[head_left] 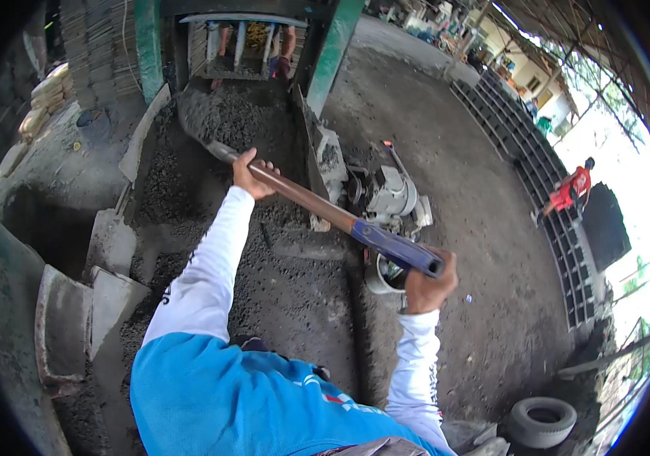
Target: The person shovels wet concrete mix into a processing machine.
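A shovel (306, 199) with a wooden shaft and a blue handle end lies slantwise across the view, its blade up and to the left. My left hand (253, 176) is closed around the shaft close to the blade. At the other end, my right hand (430, 283) grips the blue handle. The shovel blade (194, 118), loaded with dark grey mix, is over a heap of the same wet-looking mix (245, 121). That heap sits in front of a green-framed machine (332, 53), and part of the blade's edge blends into it.
A motor (392, 190) and a bucket (383, 275) stand to the right of the trough. Rows of dark blocks (526, 178) line the far right, near a person in red (570, 190). Another person's legs (287, 49) show behind the machine. A tire (542, 422) lies lower right.
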The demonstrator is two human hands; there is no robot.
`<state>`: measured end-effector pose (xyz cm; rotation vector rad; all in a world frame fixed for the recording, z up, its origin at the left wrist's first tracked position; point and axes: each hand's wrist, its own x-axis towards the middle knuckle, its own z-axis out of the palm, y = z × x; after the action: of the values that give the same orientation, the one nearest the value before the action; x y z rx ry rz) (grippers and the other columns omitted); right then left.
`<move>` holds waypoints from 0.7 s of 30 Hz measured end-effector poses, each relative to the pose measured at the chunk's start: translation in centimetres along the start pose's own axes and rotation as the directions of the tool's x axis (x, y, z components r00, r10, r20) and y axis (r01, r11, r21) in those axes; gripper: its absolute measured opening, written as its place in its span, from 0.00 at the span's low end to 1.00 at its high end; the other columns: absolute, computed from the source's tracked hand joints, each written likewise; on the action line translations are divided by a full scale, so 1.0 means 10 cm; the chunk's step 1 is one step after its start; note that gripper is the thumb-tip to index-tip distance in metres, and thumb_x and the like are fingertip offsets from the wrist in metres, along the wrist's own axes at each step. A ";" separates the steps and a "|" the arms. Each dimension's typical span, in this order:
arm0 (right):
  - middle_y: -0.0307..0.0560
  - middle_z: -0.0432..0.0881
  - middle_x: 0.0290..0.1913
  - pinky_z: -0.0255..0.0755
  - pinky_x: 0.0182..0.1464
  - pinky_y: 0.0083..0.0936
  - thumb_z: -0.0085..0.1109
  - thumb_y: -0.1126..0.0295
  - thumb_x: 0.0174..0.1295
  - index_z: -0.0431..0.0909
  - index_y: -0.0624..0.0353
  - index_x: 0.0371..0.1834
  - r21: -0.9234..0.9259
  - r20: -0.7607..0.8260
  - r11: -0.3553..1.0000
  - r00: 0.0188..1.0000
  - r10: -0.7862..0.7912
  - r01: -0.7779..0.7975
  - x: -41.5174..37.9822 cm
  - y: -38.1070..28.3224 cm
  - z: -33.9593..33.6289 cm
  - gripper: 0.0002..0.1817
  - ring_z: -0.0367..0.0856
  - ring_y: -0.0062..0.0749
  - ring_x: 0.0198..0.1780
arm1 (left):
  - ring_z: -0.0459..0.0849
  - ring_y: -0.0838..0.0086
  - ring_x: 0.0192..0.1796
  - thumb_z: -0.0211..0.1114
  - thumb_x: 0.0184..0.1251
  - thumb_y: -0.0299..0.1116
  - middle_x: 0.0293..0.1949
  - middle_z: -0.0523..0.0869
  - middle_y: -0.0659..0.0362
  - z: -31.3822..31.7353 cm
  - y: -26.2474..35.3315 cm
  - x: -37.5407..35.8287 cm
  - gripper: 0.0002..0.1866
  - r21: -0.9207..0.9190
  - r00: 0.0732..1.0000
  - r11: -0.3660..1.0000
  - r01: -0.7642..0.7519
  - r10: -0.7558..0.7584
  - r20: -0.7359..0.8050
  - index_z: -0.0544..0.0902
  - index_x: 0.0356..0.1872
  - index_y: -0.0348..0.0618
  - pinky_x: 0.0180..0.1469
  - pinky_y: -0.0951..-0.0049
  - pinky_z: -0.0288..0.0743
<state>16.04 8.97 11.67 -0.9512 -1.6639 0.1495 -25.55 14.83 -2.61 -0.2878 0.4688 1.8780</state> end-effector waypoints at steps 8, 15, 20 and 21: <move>0.38 0.78 0.23 0.64 0.22 0.22 0.66 0.76 0.56 0.81 0.58 0.22 0.400 0.322 0.353 0.491 0.810 -0.846 -1.91 1.34 -0.35 0.06 0.75 0.19 0.23 | 0.69 0.67 0.23 0.69 0.59 0.41 0.20 0.67 0.61 -0.27 -0.83 -0.52 0.15 0.267 0.993 0.963 0.037 -0.065 0.097 0.69 0.28 0.52 0.33 0.58 0.72; 0.42 0.76 0.24 0.70 0.22 0.29 0.59 0.77 0.50 0.79 0.59 0.27 0.229 0.306 -0.113 -0.039 0.951 -0.967 -3.57 1.74 -1.84 0.02 0.75 0.30 0.22 | 0.76 0.63 0.34 0.66 0.64 0.30 0.29 0.72 0.57 -1.28 -1.79 -1.39 0.10 0.335 0.848 0.781 0.528 -0.509 -0.151 0.73 0.38 0.40 0.46 0.51 0.77; 0.39 0.76 0.22 0.68 0.25 0.27 0.65 0.70 0.53 0.79 0.58 0.28 0.225 0.392 0.004 0.094 0.915 -0.974 -2.95 0.95 -1.22 0.05 0.74 0.28 0.22 | 0.73 0.66 0.28 0.68 0.64 0.37 0.26 0.71 0.60 -0.99 -1.33 -0.79 0.13 0.362 0.953 0.885 0.292 -0.239 -0.185 0.71 0.35 0.48 0.37 0.58 0.73; 0.39 0.75 0.21 0.68 0.24 0.27 0.65 0.70 0.52 0.79 0.58 0.26 0.210 0.397 0.016 0.100 0.912 -0.978 -2.83 0.96 -1.20 0.05 0.73 0.28 0.21 | 0.73 0.66 0.27 0.70 0.62 0.39 0.26 0.71 0.60 -0.87 -1.31 -0.79 0.15 0.373 0.970 0.900 0.226 -0.175 -0.166 0.69 0.33 0.48 0.40 0.58 0.72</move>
<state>31.65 -7.50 -11.14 -1.5968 -0.6615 1.5494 -10.77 8.18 -9.47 -0.1810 0.8560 1.5287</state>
